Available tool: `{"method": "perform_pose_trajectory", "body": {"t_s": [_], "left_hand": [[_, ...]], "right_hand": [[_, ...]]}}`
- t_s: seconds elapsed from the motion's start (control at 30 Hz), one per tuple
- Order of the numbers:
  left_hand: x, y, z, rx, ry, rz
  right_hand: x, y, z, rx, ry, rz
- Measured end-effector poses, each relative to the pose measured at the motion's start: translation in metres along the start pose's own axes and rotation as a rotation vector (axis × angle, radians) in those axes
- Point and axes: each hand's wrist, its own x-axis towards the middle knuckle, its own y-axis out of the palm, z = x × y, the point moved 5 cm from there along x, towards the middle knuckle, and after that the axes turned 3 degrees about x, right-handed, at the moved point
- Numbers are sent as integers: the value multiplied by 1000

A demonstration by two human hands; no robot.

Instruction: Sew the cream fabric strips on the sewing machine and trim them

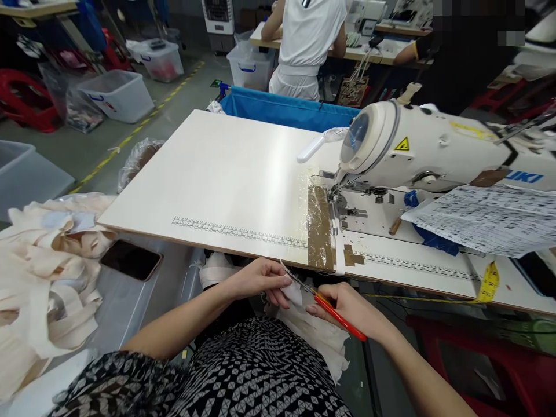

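My right hand [347, 307] is closed on a pair of red-handled scissors [334, 315], whose metal blades point up and left towards my other hand. My left hand [263, 281] pinches a piece of white fabric [294, 292] close to the blade tips. More of this pale cloth [321, 341] hangs down over my lap. Both hands are just in front of the near edge of a white sewing table [234, 179]. Whether the blades touch the fabric is too small to tell.
A sewing machine [417, 145] stands on the table's right side, with printed sheets [490, 217] and a yellow tape measure [489, 282]. Left are a phone [131, 260] and heaped cream fabric strips [56, 284]. Behind the table are a blue cloth bin [282, 110] and a person in white [310, 40].
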Motion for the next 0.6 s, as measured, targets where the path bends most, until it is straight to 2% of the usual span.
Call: {"method": "perform_pose_trajectory", "body": {"t_s": [0.03, 0.1, 0.2, 0.27, 0.33, 0.4, 0.5, 0.6], "left_hand": [[-1, 1, 0, 45, 11, -5], [-5, 1, -2, 202, 85, -77], [-13, -1, -13, 452, 296, -280], [-18, 2, -17, 497, 379, -366], [-18, 7, -14, 438, 372, -360], [-15, 15, -7, 361, 327, -306], [-10, 25, 5, 329, 287, -248], [-5, 24, 18, 291, 262, -298]], "right_hand": [[-2, -3, -4, 43, 3, -33], [-9, -20, -17, 52, 48, -186], [-27, -62, -39, -111, 203, -468], [-36, -92, -49, -281, 345, -568], [-35, -118, -54, -398, 491, -569], [-23, -140, -54, -431, 592, -534], [8, -168, -50, -413, 663, -547], [34, -190, -47, -377, 702, -627]]}}
